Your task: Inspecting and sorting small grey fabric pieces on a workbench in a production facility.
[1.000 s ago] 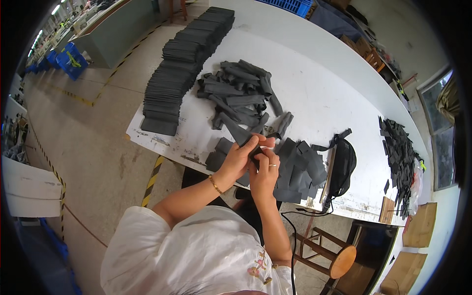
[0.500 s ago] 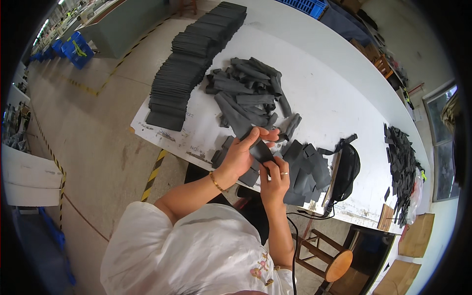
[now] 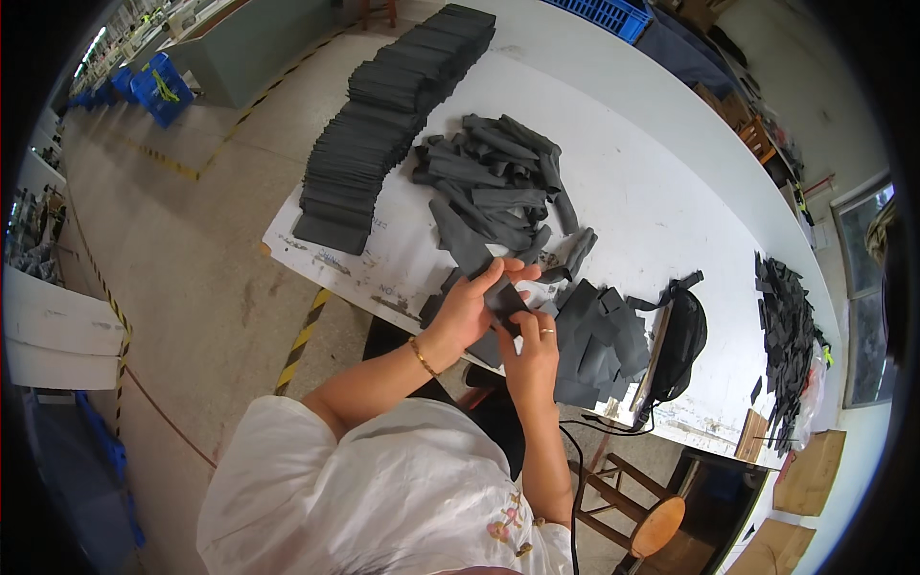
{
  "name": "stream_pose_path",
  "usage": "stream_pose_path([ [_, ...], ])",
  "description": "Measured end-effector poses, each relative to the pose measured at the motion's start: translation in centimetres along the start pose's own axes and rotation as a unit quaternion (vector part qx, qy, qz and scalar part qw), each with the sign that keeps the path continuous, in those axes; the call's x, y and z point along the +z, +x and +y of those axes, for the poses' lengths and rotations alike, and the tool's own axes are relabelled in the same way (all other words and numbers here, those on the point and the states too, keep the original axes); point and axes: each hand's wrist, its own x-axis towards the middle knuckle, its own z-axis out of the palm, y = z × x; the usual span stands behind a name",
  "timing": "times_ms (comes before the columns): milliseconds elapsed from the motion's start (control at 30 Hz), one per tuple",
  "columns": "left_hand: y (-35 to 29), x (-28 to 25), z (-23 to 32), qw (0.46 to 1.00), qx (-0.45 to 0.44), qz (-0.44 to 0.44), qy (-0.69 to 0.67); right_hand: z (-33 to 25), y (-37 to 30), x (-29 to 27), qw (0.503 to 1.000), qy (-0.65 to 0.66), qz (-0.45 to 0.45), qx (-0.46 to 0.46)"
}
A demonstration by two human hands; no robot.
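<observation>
A long dark grey fabric strip [image 3: 465, 242] slants across in front of me, above the near edge of the white table [image 3: 637, 182]. My left hand [image 3: 468, 309] holds it around the middle, thumb on top and fingers beneath. At the strip's lower end, my right hand [image 3: 530, 356], with a ring on one finger, pinches the edge. Just beyond my hands lies a heap of loosely curled dark grey pieces [image 3: 494, 196]. Flat dark pieces [image 3: 599, 335] overlap beside my right hand. More flat pieces are partly hidden behind my left hand.
A long row of neatly stacked dark pieces [image 3: 335, 177] runs along the table's left side. A black bag [image 3: 678, 335] lies to the right, with another dark heap [image 3: 788, 335] farther right. A wooden stool [image 3: 657, 525] and a black cable [image 3: 577, 479] are below the table edge.
The view has shifted slightly, moving the table items a little rightward. Both hands keep hold of the strip; my right fingers have shifted a little at its lower end.
</observation>
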Motion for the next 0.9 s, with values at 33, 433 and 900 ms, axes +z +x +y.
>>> stream_pose_path([
  [33, 0.2, 0.1, 0.4, 1.0, 0.007, -0.008, 0.001, 0.1, -0.1, -0.5, 1.0, -0.001, -0.002, 0.001],
  [433, 0.3, 2.2, -0.7, 0.994, 0.106, -0.012, -0.019, 1.3, 0.9, -2.0, 0.986, 0.01, 0.021, -0.167],
  [900, -0.4, 1.2, -1.1, 0.997, 0.076, 0.007, -0.003, 1.5, 0.5, -1.3, 0.991, 0.006, -0.01, -0.137],
])
